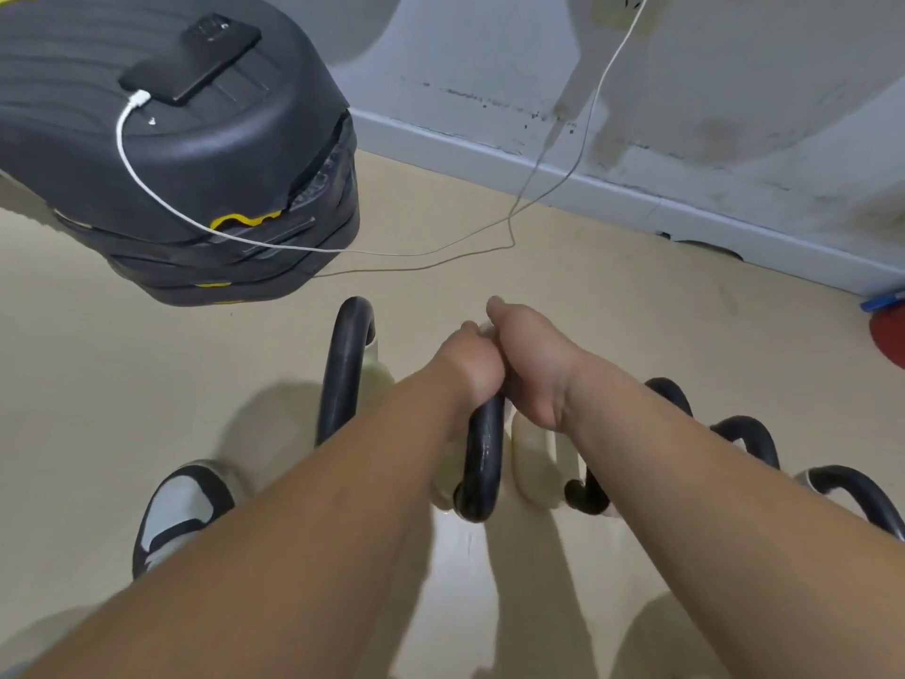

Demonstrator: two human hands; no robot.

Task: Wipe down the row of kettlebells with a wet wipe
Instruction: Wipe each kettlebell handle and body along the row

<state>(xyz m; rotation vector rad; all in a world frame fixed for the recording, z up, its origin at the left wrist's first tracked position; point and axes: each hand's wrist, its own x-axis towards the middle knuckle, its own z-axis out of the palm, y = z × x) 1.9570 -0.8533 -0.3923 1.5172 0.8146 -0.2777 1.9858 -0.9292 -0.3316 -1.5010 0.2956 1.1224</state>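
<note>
A row of kettlebells with black handles and cream bodies stands on the beige floor. The leftmost kettlebell (345,370) is untouched. My left hand (470,365) grips the top of the second kettlebell's handle (482,463). My right hand (534,370) is closed over the same handle, pressed against the left hand. A small white sliver of the wet wipe (486,328) shows between the two hands; the rest is hidden in my right fist. Further kettlebell handles (749,433) run off to the right, partly behind my right forearm.
A black stepped platform (205,188) sits at the upper left with a phone (196,61) on it. Its white charging cable (509,237) trails across the floor to the wall (636,115). My shoe (181,512) is at lower left, and a red object (889,335) lies at the right edge.
</note>
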